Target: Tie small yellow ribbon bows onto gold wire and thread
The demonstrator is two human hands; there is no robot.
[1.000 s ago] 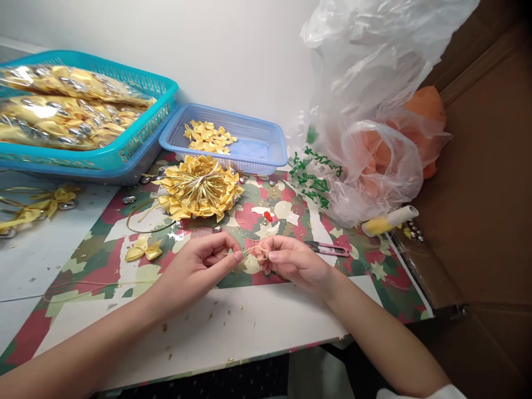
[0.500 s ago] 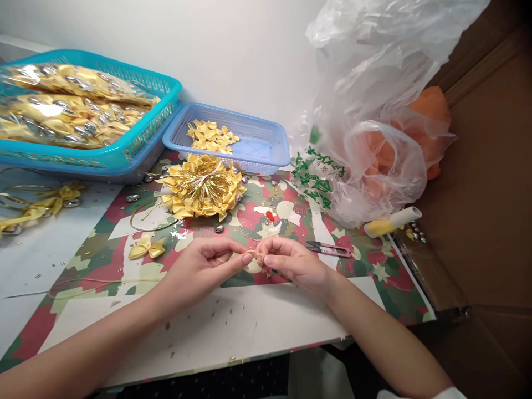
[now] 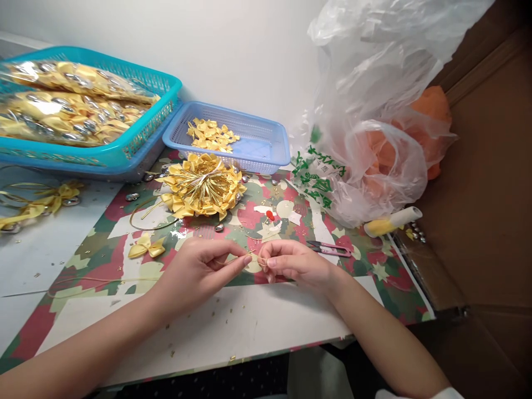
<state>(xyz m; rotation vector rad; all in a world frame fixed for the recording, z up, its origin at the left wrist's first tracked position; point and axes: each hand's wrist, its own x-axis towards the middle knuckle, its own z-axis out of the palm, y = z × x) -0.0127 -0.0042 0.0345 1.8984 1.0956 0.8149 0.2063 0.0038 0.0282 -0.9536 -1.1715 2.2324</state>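
My left hand point(image 3: 199, 269) and my right hand point(image 3: 293, 262) meet low over the patterned mat point(image 3: 233, 327), fingertips almost touching. Both are pinched on a thin gold cord point(image 3: 252, 256) that runs between them; what the right hand's curled fingers hide is too small to make out. The cord trails left across the mat from under the left hand. A finished yellow ribbon bow point(image 3: 145, 246) lies just left of the left hand. A round bundle of yellow bows point(image 3: 202, 187) tied with gold cord sits beyond both hands.
Pink thread snips point(image 3: 329, 247) lie right of my right hand. A small blue basket point(image 3: 266, 145) holds loose yellow bows. A teal basket point(image 3: 137, 141) holds bagged bows. Clear plastic bags point(image 3: 374, 111) with orange contents stand at right, a yellow-and-white tube point(image 3: 390, 221) below them, cardboard behind.
Both hands have sunk slightly toward the mat and stayed pinched on the cord. The fingertips shifted a little as they worked it. Nothing else moved.
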